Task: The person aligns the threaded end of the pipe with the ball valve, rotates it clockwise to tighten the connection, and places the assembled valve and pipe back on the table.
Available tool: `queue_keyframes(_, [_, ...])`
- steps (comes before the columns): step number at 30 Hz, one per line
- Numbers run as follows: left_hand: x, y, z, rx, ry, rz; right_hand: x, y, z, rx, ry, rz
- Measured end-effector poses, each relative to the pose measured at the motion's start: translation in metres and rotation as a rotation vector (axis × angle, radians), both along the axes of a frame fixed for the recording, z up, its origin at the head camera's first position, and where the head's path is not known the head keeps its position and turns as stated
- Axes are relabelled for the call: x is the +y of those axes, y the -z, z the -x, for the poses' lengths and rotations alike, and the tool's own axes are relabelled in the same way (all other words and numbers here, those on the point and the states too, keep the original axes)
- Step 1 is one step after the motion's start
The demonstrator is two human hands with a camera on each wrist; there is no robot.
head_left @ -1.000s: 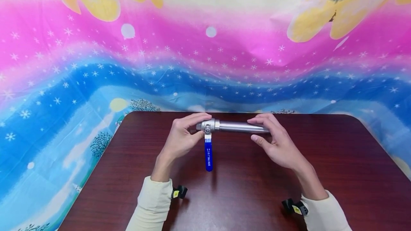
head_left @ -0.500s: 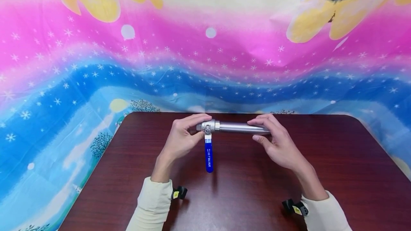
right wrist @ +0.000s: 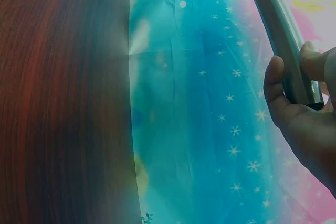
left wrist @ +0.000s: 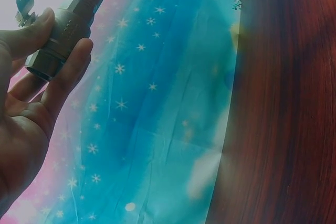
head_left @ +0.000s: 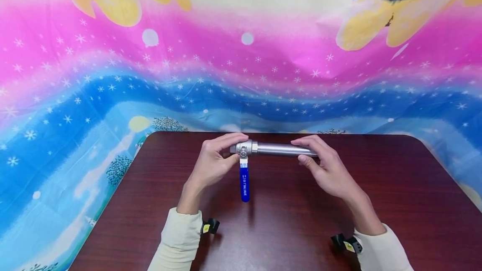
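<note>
A metal ball valve (head_left: 246, 145) with a blue lever handle (head_left: 244, 184) is joined to a steel pipe (head_left: 278, 149) in the head view. My left hand (head_left: 215, 163) holds the valve body, thumb on the near side and fingers over the far side. The lever hangs toward me, square to the pipe. On the other end, my right hand (head_left: 331, 170) grips the pipe between thumb and fingers. The left wrist view shows the hollow hex end of the valve (left wrist: 44, 64) beside my palm. In the right wrist view the pipe (right wrist: 283, 40) slants up from my fingers.
A dark red-brown wooden table (head_left: 271, 229) lies below both hands. Behind its far edge hangs a printed cloth (head_left: 241, 74) in pink and blue with snowflakes. Black devices with yellow labels sit at the left wrist (head_left: 210, 226) and right wrist (head_left: 346, 244).
My right thumb has shifted slightly up and right along the pipe, and its fingertips slightly right. My left hand keeps its hold on the valve.
</note>
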State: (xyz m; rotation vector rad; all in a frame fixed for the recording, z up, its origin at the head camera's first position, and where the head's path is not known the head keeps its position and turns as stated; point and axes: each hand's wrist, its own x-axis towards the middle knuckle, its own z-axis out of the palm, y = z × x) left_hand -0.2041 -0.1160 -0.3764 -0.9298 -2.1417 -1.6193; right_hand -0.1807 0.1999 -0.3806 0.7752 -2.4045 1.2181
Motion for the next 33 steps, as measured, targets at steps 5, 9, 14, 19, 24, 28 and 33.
queue_keyframes(5, [0.0001, 0.0002, 0.0002, 0.005, 0.005, -0.003, -0.0001, 0.0003, -0.0006, -0.029, -0.002, 0.0])
queue_keyframes(9, [-0.0003, 0.0009, 0.0003, 0.005, -0.002, 0.002, -0.0011, 0.0006, -0.0022, -0.039, -0.017, 0.0])
queue_keyframes(14, [-0.0003, 0.0011, 0.0002, -0.007, -0.019, 0.01, -0.002, -0.0001, -0.004, -0.035, -0.029, 0.004])
queue_keyframes(19, [0.0005, 0.0018, 0.0009, -0.013, -0.009, 0.0, -0.0013, -0.0005, -0.0027, 0.015, 0.01, -0.032])
queue_keyframes(24, [0.0009, 0.0024, 0.0011, -0.008, -0.004, -0.005, -0.0005, 0.0005, -0.0007, 0.032, 0.012, -0.025])
queue_keyframes(28, [0.0006, 0.0019, 0.001, -0.003, -0.006, -0.005, 0.0002, 0.0019, 0.0004, 0.037, 0.004, -0.018])
queue_keyframes(33, [0.0001, 0.0011, 0.0006, 0.002, 0.001, -0.013, 0.0007, 0.002, 0.001, 0.011, -0.01, -0.006])
